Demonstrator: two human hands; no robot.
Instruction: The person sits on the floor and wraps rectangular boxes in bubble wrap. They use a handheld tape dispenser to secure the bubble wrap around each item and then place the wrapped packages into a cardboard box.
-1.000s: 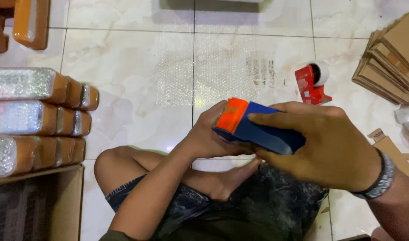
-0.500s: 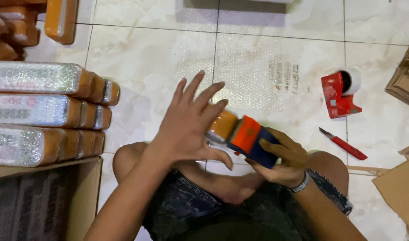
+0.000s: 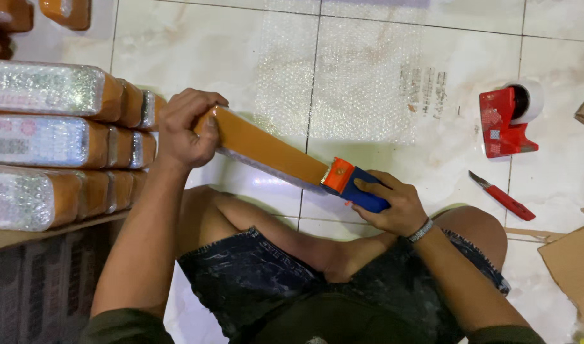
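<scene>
White floor tiles lie under a long parcel (image 3: 266, 150) slanting left-up to right-down. Left hand (image 3: 185, 127) clamps its upper end; right hand (image 3: 394, 205), gripping the blue tape dispenser (image 3: 359, 188), meets its lower end.

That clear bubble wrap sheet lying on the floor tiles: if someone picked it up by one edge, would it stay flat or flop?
The bubble wrap would probably flop: it is thin and see-through, lying flat on the floor. It is likely very light and easily pushed into wrinkles.
</scene>
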